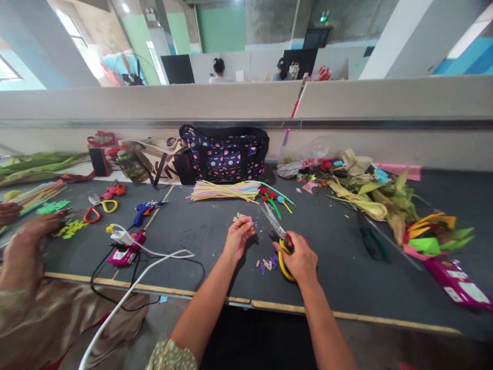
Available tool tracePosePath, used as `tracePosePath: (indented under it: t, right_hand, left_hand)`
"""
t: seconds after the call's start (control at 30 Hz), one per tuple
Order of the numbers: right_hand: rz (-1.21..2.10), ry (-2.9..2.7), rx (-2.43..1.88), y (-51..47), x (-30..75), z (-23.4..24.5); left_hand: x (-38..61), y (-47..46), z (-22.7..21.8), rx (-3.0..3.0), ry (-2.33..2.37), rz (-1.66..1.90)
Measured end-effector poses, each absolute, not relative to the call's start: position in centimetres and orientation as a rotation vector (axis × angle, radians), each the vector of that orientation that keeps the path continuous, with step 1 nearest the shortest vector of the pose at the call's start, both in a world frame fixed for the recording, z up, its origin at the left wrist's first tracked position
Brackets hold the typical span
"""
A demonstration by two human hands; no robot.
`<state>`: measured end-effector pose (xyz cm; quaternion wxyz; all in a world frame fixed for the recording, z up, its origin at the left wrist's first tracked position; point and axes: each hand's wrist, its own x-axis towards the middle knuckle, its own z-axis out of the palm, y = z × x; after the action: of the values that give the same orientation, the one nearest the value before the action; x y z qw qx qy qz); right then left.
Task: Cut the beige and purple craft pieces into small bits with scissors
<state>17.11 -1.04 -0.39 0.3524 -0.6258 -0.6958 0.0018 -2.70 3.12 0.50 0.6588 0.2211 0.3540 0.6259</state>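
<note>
My right hand (298,259) is wrapped round the yellow and red handles of a pair of scissors (278,234), whose blades point up and to the left and stand apart. My left hand (238,237) pinches a tiny piece (250,221) between thumb and fingertips, just left of the blades; it is too small to name. Small cut scraps (267,264) lie on the dark table (335,257) between my hands. A bundle of pastel pipe cleaners (227,190) lies further back.
A spotted bag (225,153) stands at the back wall. Another person's arm (23,246) works at the left, near scissors (100,208), a blue glue gun (144,210) and a white cable (154,254). Dried leaves (370,198) and coloured cutouts (435,234) fill the right.
</note>
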Motion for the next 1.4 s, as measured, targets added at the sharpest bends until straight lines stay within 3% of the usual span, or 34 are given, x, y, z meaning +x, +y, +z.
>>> tracePosePath:
  t: [0.33,1.4]
  right_hand:
    - [0.103,-2.011,-1.481,-1.4,16.9,-1.0]
    - [-0.037,-2.088,-1.471,-1.5,16.7,-1.6]
  left_hand:
    - [-2.9,3.2,0.6,0.457,0.713,1.431]
    - [-2.9,3.2,0.2,0.404,0.702,1.426]
